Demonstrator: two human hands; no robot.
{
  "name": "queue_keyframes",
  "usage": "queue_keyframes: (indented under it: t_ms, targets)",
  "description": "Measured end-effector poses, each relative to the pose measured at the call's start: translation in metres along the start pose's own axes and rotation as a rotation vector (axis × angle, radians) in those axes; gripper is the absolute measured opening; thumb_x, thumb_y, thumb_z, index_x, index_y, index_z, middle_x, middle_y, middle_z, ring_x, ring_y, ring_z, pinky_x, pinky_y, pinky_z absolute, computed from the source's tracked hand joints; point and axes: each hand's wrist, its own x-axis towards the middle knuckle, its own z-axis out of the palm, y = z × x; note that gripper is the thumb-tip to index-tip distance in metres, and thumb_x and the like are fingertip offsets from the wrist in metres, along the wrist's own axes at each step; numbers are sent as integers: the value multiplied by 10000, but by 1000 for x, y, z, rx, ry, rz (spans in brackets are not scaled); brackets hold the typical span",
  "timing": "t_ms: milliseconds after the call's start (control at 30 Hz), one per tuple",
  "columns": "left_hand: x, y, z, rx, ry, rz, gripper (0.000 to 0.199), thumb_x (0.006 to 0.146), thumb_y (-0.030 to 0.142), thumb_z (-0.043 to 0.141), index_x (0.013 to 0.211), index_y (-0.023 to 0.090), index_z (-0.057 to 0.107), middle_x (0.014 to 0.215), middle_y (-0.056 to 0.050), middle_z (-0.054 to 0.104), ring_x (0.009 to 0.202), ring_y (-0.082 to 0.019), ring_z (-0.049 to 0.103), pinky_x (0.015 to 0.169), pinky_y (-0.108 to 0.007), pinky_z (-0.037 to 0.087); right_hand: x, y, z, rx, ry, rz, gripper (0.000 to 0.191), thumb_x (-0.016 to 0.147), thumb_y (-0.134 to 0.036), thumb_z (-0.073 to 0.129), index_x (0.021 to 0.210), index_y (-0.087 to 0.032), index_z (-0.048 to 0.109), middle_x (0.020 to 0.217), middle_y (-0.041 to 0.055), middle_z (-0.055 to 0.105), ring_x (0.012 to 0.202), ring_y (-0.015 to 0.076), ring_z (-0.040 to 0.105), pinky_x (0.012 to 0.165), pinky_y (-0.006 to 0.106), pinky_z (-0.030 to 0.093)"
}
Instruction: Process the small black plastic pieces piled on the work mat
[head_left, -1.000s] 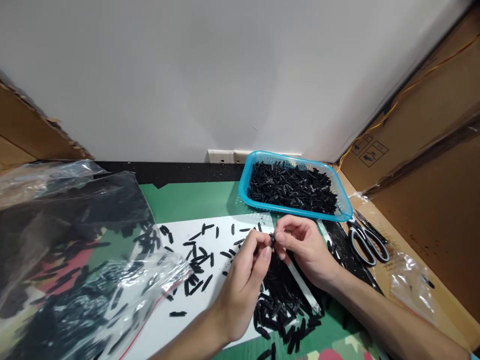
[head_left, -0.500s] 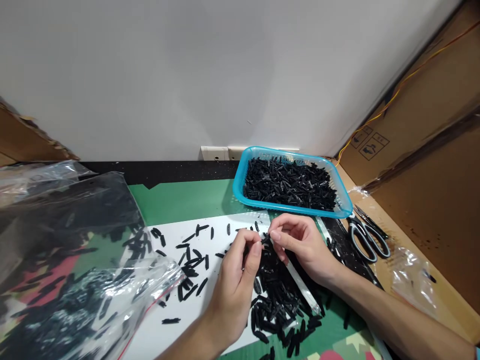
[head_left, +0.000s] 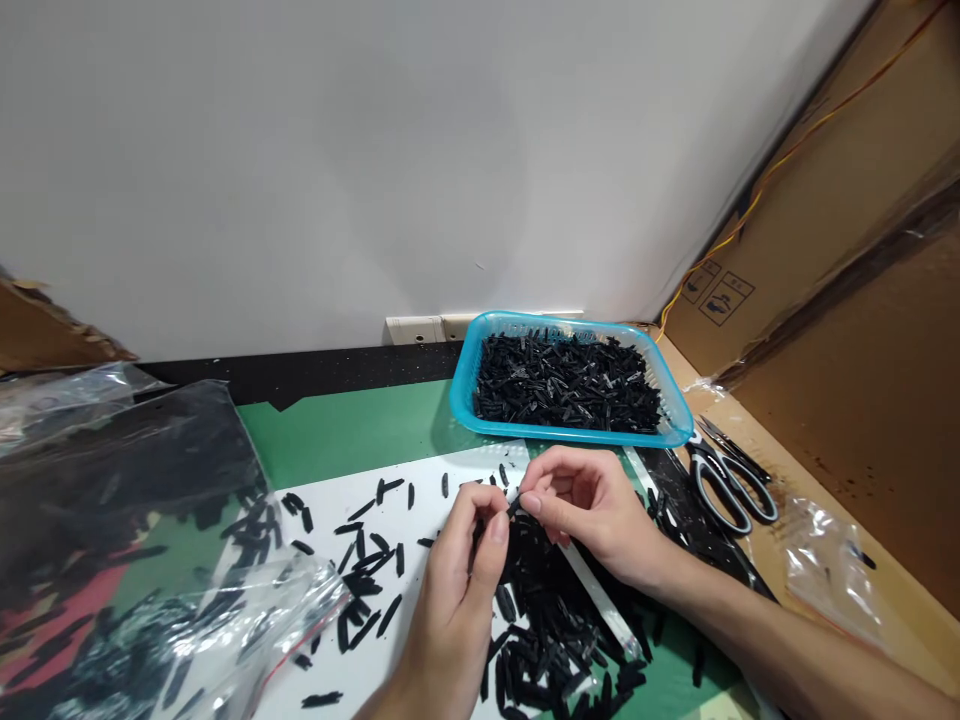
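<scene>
Between my two hands, above the white sheet [head_left: 315, 590], is a small black stick-like piece [head_left: 514, 507]. My right hand [head_left: 592, 512] pinches one end of it between thumb and forefinger. The thumb and curled fingers of my left hand [head_left: 459, 575] close at the other end, partly hiding it. Below them lies a heap of similar black pieces [head_left: 551, 610], with a pale flat strip [head_left: 602, 602] along its right side. More black pieces [head_left: 364, 580] are scattered on the sheet to the left.
A blue plastic basket [head_left: 459, 400] full of black pieces stands behind my hands. At the right lie scissors [head_left: 724, 485], a small clear bag [head_left: 832, 560] and cardboard boxes [head_left: 847, 330]. A large clear zip bag [head_left: 150, 520] with black pieces covers the left.
The view has shifted slightly, so the basket and table sit lower and further left. My hands stay close together, with the black piece now showing more clearly between the fingertips.
</scene>
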Motion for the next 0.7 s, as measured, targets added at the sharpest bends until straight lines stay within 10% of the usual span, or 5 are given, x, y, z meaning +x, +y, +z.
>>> queue_keyframes:
  t_ms: [167,367,700]
  targets:
    - [1,1,1,31,-22,-22,276,1117,523,510,1064,268,600,928,-4,609,859,-222,550,747,-298,433,-4,-7,-2,-263,-7,-100,182,949,-345,849,926,-189,757,761,-19,685,640,109,569,602,229,444]
    - [-2,-1,4,84,38,-14,312,1116,525,477,979,262,576,830,8,528,755,-207,494,694,-298,409,18,-41,-14,-1073,47,-553,168,1082,-215,627,1002,-173,769,907,62,750,828,192,632,758,321,463]
    - [-3,10,4,23,-5,7,452,1125,600,328,842,257,404,802,17,380,760,-212,401,719,-337,346,135,-50,-7,-1264,-100,-226,36,890,-154,857,905,-176,881,820,43,768,747,179,664,741,319,444]
